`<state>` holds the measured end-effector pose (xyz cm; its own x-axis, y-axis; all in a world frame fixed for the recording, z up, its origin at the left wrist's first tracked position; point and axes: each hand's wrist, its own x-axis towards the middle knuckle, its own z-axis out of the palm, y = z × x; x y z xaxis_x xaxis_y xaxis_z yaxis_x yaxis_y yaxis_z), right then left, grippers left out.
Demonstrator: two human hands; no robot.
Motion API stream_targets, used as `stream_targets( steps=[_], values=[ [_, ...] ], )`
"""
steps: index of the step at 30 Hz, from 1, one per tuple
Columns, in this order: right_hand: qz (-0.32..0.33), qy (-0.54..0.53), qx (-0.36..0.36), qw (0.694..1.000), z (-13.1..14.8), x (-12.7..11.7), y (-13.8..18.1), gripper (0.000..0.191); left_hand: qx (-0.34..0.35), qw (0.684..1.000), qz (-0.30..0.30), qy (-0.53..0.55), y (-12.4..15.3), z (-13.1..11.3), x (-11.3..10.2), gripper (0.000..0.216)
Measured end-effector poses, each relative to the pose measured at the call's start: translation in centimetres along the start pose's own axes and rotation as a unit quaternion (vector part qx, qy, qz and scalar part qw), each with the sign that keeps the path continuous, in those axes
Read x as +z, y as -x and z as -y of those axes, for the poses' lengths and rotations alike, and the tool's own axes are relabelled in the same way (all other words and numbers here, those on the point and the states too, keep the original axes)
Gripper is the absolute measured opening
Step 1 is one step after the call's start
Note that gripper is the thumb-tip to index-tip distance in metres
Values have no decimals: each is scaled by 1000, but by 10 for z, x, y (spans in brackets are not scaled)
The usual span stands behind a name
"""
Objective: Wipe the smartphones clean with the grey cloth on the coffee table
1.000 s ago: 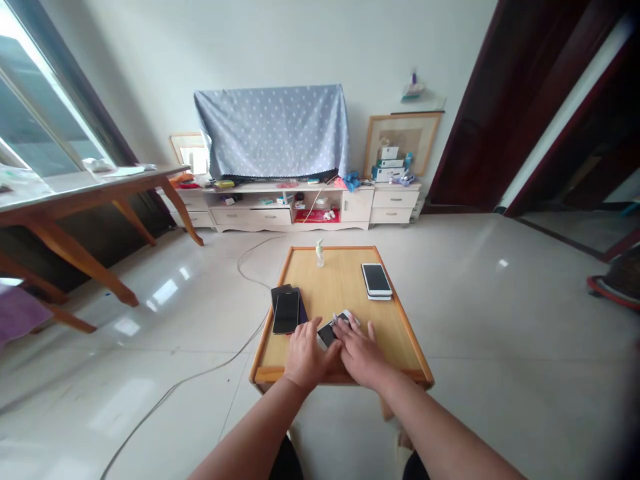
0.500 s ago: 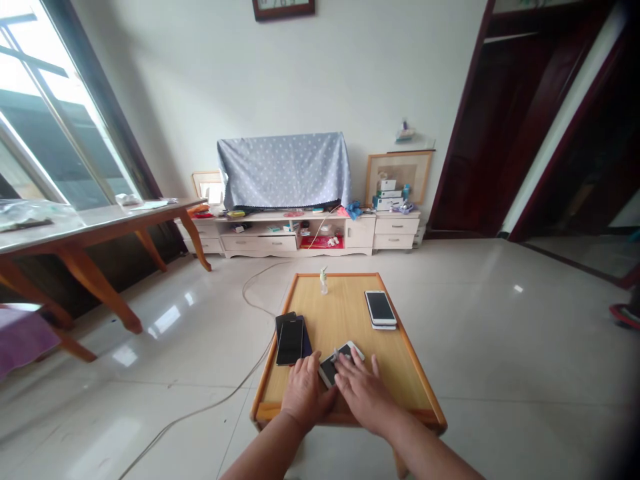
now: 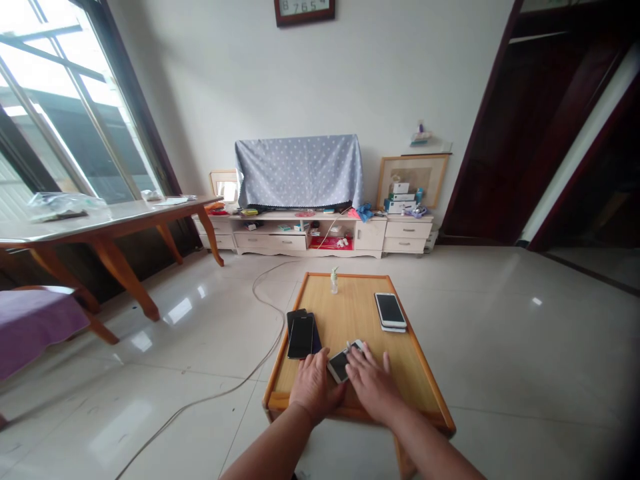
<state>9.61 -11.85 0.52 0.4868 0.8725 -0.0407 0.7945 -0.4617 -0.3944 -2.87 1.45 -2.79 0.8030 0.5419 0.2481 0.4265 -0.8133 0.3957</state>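
Observation:
A white smartphone (image 3: 340, 366) with a dark screen lies at a slant near the front of the small wooden table (image 3: 345, 300). My left hand (image 3: 314, 383) grips its near left side, fingers bent and thumb along the lower edge. Over the phone's right part rests my right hand (image 3: 373, 380). Its fingertips press a small greyish-white cloth (image 3: 349, 346), mostly hidden, onto the screen; the little finger stands apart. Just beyond my left hand, a black smartphone (image 3: 301, 337) lies on other dark phones. A white smartphone (image 3: 390, 309) sits on another at the right.
Toward the table's far edge stands a small clear pump bottle (image 3: 334, 283). A pale cable (image 3: 220, 398) runs over the floor at the left. Behind are a long dining table (image 3: 115, 217), a low white cabinet (image 3: 270, 242) and a dotted blue cloth (image 3: 300, 170).
The whole view has shifted, so the table and hands appear slightly farther right. My right fingers and the cloth have moved a little over the screen. My left hand stays at the phone.

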Motion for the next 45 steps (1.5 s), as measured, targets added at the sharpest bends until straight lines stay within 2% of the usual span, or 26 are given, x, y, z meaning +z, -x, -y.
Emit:
stream_targets(
  steps=[3, 9, 11, 14, 16, 21, 22, 24, 26, 28, 30, 34, 36, 39, 41, 45],
  values=[
    [-20, 19, 44, 999, -6, -3, -6, 60, -6, 1000, 7, -7, 1, -1, -2, 76],
    [20, -29, -93, 995, 31, 17, 3, 56, -20, 998, 56, -12, -1, 3, -3, 74],
    [12, -19, -65, 998, 26, 14, -7, 57, -24, 999, 49, -3, -2, 2, -4, 72],
    [-17, 20, 38, 999, 7, 7, -27, 59, -30, 999, 34, 9, -1, 0, -6, 77],
    [-24, 36, 58, 997, 3, 9, -31, 60, -26, 999, 33, 9, -1, 0, -6, 79],
    [8, -3, -64, 998, 24, 29, -15, 58, -24, 999, 39, -1, -1, 3, -3, 69],
    [10, -9, -70, 997, 24, 28, -14, 57, -23, 999, 38, 0, -1, 3, -3, 69],
    [-1, -2, -34, 999, 17, 21, -20, 58, -22, 999, 32, 4, -1, 2, -4, 71],
    [-23, 20, 32, 999, 5, 12, -28, 59, -20, 999, 26, 7, -1, 1, -5, 76],
    [-31, 36, 58, 997, -1, 9, -30, 61, -17, 1000, 23, 6, -1, 1, -6, 79],
    [-18, 33, 25, 999, 5, 13, -22, 60, -19, 1000, 21, 3, -1, 2, -4, 74],
    [15, -18, -85, 996, 24, 23, 0, 56, -13, 999, 30, -9, -2, 4, 0, 69],
    [8, -17, -70, 997, 19, 19, 1, 56, -13, 999, 27, -9, -2, 3, 0, 70],
    [-28, 22, 17, 999, -2, 7, -6, 59, -17, 1000, 19, -6, -3, 0, -2, 75],
    [-39, 35, 39, 998, -10, 4, -5, 61, -19, 1000, 17, -3, -3, -2, -4, 76],
    [1, -2, -39, 999, 2, 15, 15, 60, -29, 999, 29, -4, -3, -2, -3, 74]
  ],
)
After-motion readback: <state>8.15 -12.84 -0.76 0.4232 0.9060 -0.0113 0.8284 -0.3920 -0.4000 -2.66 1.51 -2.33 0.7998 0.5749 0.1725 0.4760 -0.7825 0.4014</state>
